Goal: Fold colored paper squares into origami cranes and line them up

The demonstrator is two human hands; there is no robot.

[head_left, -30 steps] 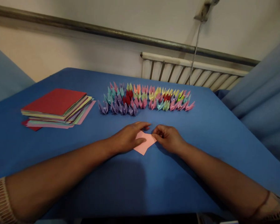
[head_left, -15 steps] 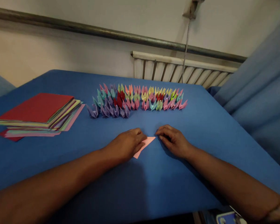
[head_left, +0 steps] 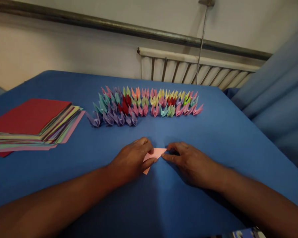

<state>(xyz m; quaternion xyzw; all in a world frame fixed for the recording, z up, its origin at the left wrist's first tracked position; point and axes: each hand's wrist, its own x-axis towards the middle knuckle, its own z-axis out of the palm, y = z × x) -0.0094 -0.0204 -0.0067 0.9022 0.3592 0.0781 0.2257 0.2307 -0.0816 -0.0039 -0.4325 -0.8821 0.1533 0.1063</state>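
A small piece of folded pink paper (head_left: pixel 156 153) lies on the blue table in front of me, its pointed corner to the right. My left hand (head_left: pixel 136 158) grips its left part, fingers on the upper edge and thumb along the lower one, hiding much of that side. A lower corner pokes out under the thumb. At the right-hand point, the thumb and index finger of my right hand (head_left: pixel 188 162) close in on the tip from both sides. The other fingers of that hand are curled.
Several rows of folded paper cranes (head_left: pixel 139 105) in many colours stand beyond my hands. A stack of coloured paper sheets (head_left: pixel 31 115), red on top, lies at the left. Behind the blue table (head_left: pixel 201 201) are a radiator (head_left: pixel 178 59) and a pipe; a blue curtain (head_left: pixel 280 86) hangs at the right.
My right hand has moved from beside the pink paper onto its right tip. The left thumb has shifted right along the paper's lower edge. The view has also shifted slightly.
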